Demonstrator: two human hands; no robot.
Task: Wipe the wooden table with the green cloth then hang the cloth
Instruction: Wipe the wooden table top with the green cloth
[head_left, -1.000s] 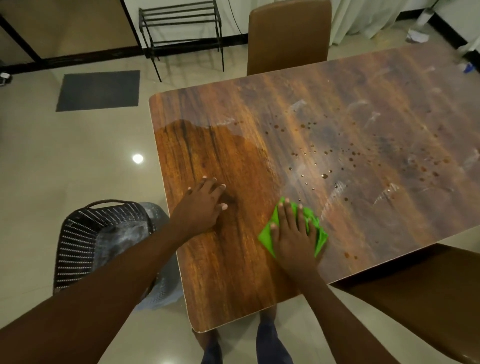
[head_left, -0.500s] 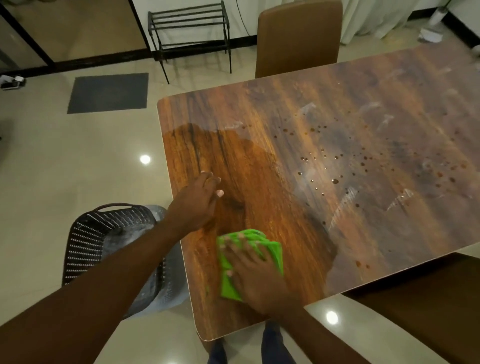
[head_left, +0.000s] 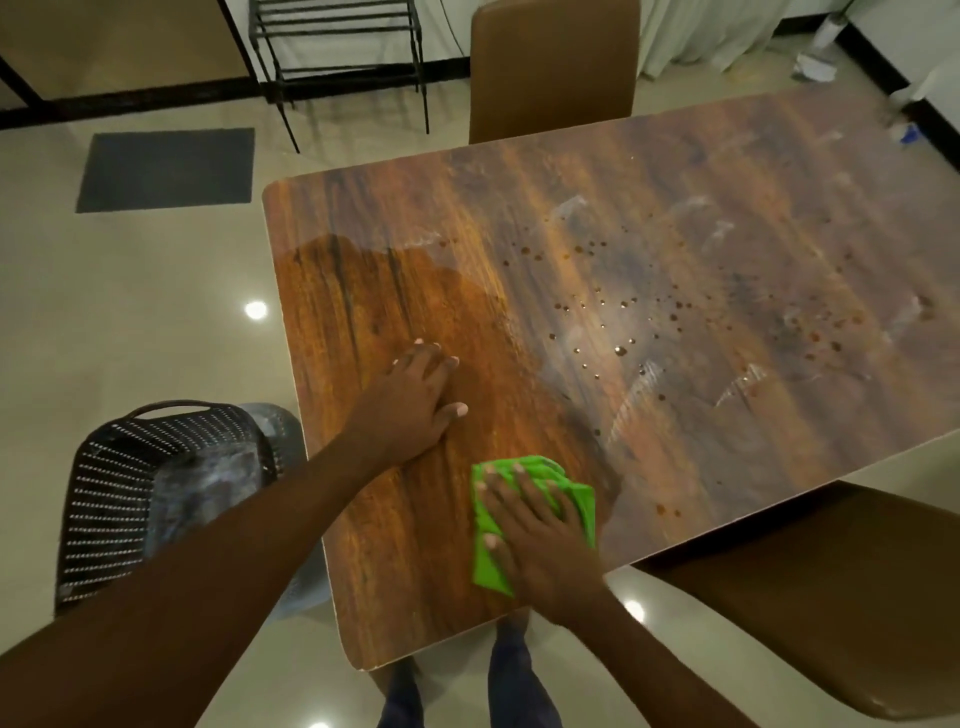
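Pressing flat on the green cloth (head_left: 535, 514), the right hand (head_left: 540, 545) has its fingers spread wide over the fabric, palm down, not gripping. Cloth: bright green, soft, folded into a rumpled pad with creased edges; it lies on the wooden table (head_left: 675, 234) near the front edge, toward the rounded near-left corner. Tabletop: glossy brown wood-grain surface, rectangular with rounded corners, thin pale edge band. The near-left region is darker and evenly sheened; to the right the surface is hazy with pale smears. Water droplets (head_left: 618, 349) are scattered over the middle of the top, well apart from the cloth.

Surroundings: a black perforated basket (head_left: 119, 499) with a curved handle stands on the pale tiled floor just beside the table's left edge; grey material sits inside it. One brown padded chair (head_left: 553, 67) is pushed in at the far side, another brown chair (head_left: 841, 597) at the near right, its seat partly under the table. A dark grey mat (head_left: 166, 169) and a black metal rack (head_left: 337, 52) stand beyond the table. Nothing lies between cloth and droplets.

The left hand (head_left: 415, 405) rests open and flat on the bare wood, fingers together pointing right, holding nothing, near the cloth but not touching it. Both forearms reach in from the lower frame edge.
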